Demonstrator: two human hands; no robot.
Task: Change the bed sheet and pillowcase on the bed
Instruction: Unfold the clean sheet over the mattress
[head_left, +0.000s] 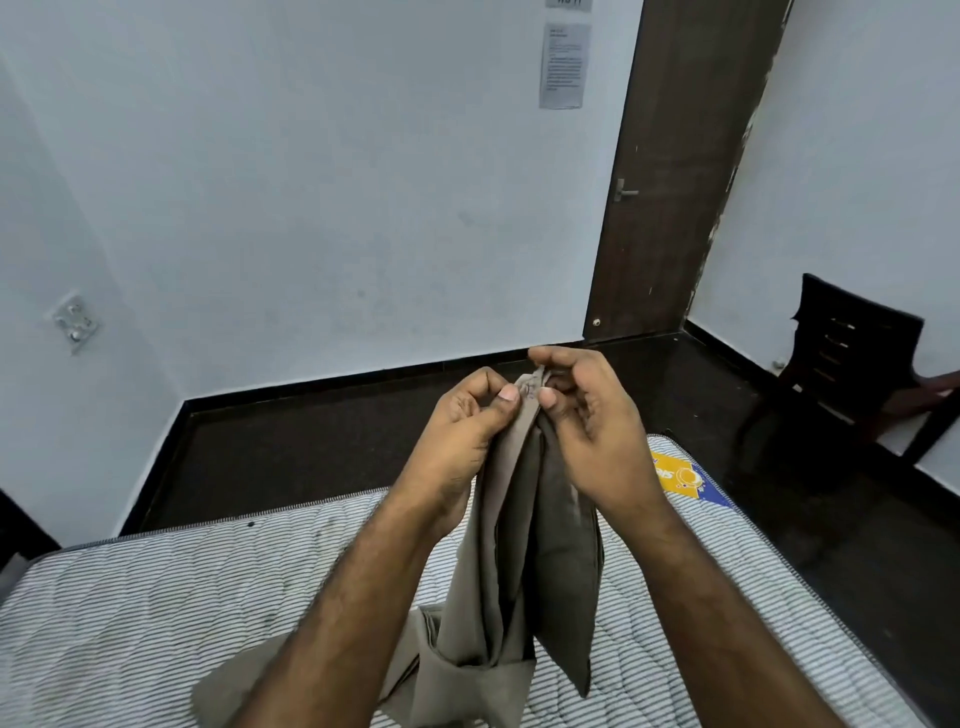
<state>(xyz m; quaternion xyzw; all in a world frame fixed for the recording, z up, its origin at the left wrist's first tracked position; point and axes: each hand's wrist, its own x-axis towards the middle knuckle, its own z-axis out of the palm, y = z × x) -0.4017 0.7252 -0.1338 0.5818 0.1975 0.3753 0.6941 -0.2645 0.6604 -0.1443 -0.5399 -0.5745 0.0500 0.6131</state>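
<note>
A grey-brown cloth (514, 561) hangs in folds in front of me, its lower end piled on the bare striped mattress (156, 597). My left hand (462, 431) pinches the cloth's top edge between thumb and fingers. My right hand (587, 421) pinches the same edge right beside it, fingers curled over the top. I cannot tell whether the cloth is a sheet or a pillowcase. No pillow is in view.
The mattress has a yellow and blue label (680, 478) at its far right corner. Beyond it lies dark floor (322, 452), a white wall, a brown door (670, 171) and a dark wooden chair (852, 364) at the right.
</note>
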